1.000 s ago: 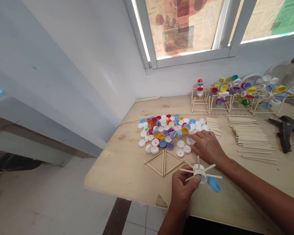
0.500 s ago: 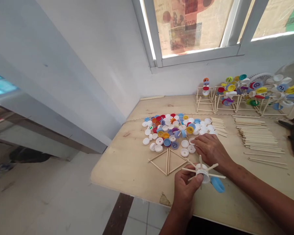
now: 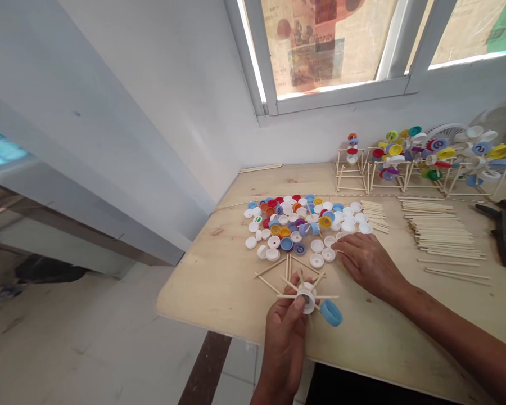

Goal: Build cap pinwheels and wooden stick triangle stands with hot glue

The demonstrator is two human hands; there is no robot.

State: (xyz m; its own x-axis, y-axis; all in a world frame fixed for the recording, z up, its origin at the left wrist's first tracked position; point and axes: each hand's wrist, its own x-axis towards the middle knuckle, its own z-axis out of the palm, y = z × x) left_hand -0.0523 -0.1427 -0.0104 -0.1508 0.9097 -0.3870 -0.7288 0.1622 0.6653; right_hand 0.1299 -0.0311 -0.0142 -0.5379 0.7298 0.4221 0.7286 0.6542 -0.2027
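My left hand grips a white cap hub between thumb and fingers. Thin wooden sticks radiate from the hub like spokes, and a blue bottle cap is fixed on the lower right one. My right hand rests at the right edge of a spread of loose bottle caps, fingers bent and drawn together beside a white cap. Whatever its fingertips may pinch is hidden. Behind my left hand, a diamond-shaped stick frame lies flat, partly covered.
Loose caps in several colours cover the table's middle. Bundles of sticks lie to the right, near a black tool, perhaps a glue gun. Stick stands with cap wheels line the wall. The table's edge is at front left.
My left hand has moved left with the spoked hub, which now overlaps the stick frame. My right hand stays by the white caps, having shifted only slightly.
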